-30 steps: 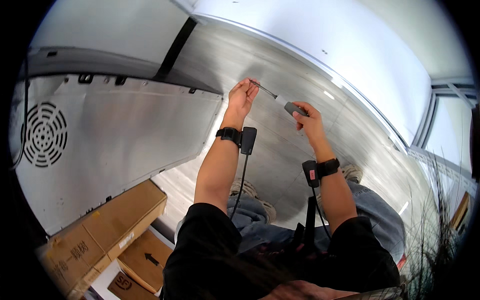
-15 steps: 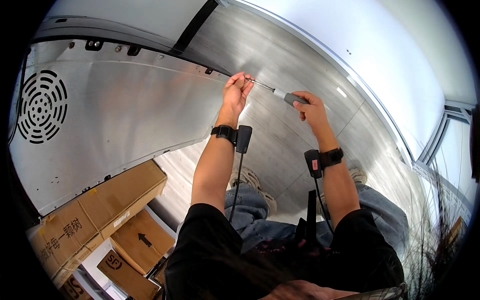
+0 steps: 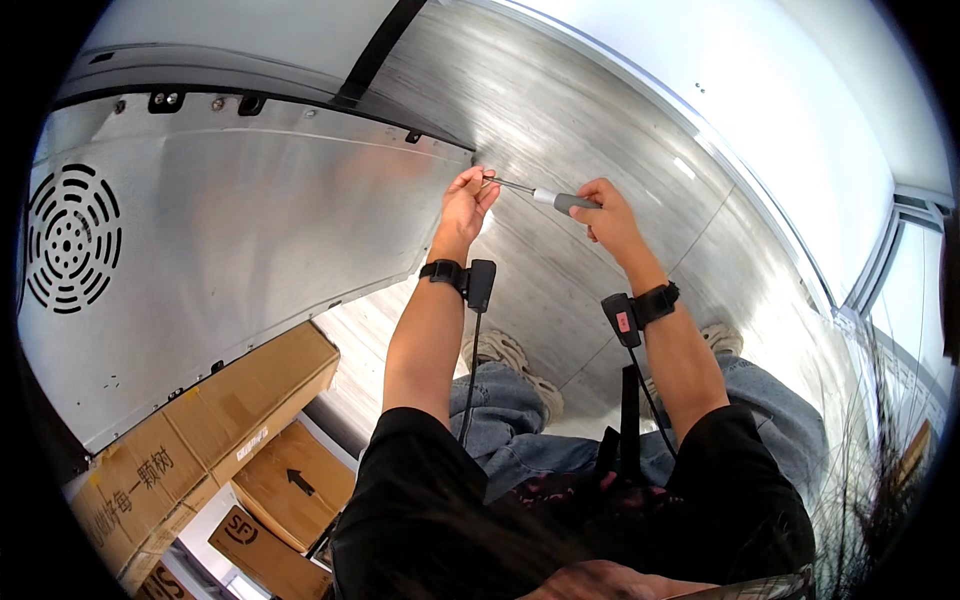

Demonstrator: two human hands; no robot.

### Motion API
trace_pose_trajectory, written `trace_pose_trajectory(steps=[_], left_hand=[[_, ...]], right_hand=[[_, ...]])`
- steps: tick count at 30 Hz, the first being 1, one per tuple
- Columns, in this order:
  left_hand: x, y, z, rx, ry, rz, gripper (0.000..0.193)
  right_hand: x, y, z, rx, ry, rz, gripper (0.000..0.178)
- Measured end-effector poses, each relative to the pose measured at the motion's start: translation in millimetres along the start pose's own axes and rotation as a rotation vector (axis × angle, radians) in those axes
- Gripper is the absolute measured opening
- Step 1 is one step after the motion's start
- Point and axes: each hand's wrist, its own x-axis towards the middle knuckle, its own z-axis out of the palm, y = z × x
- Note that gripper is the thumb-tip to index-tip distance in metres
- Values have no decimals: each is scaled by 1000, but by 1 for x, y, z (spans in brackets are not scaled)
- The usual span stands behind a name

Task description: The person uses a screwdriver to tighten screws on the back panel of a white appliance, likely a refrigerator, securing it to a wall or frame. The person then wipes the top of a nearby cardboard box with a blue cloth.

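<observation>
Item: screwdriver [image 3: 545,194], grey handle clenched in right hand [image 3: 605,215]; tip at the right edge of metal panel [image 3: 250,250]. Left hand [image 3: 468,200] fingers pinched around the tip. Risk: tip slipping sideways could jab those fingers or scratch the panel.

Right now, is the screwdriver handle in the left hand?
No, the right hand grips the screwdriver handle; the left hand pinches near its tip.
</observation>
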Motion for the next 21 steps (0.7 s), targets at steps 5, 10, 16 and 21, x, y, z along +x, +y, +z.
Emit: trace_pose_trajectory(steps=[5,10,16,21], left_hand=[[21,-9,-21,-111,7,-90,14],[40,-11,-20,-98,57,-108,15],[57,-6,-23,-55,105,-100,14],[63,-4,-18,-183,138,-110,15]], right_hand=[[2,23,19,47,-57,26,30],[-5,31,46,-19,-70,105,37],[-4,30,67,4,-44,115,38],[15,52,70,-17,3,-6,33]])
